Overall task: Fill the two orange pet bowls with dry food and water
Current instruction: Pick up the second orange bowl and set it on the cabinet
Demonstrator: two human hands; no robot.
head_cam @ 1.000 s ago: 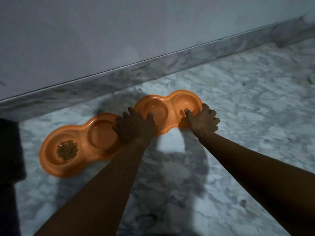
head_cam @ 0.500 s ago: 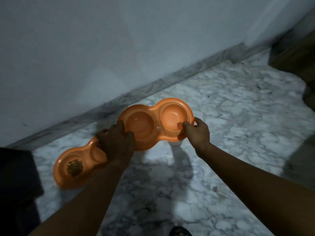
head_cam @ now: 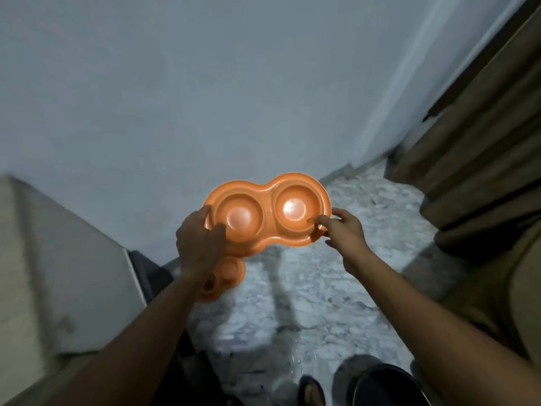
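Marble floor (head_cam: pixel 336 288) and grey wall (head_cam: pixel 205 98) beyond the fingers: left hand (head_cam: pixel 199 244) and right hand (head_cam: pixel 345 232) pinch an orange double pet bowl (head_cam: pixel 263 227) by its ends.

The left forearm (head_cam: pixel 152 326) and right forearm (head_cam: pixel 409 303) are extended forward toward the orange double bowl (head_cam: pixel 265 227). The bowl's left end is gripped by the left hand (head_cam: pixel 199 244), thumb laid over the rim. Its right end is pinched by the right hand (head_cam: pixel 342 232), thumb pressed on the rim, fingers behind the edge.

Marble floor (head_cam: pixel 322 312) w/ orange bowl (head_cam: pixel 232 271)
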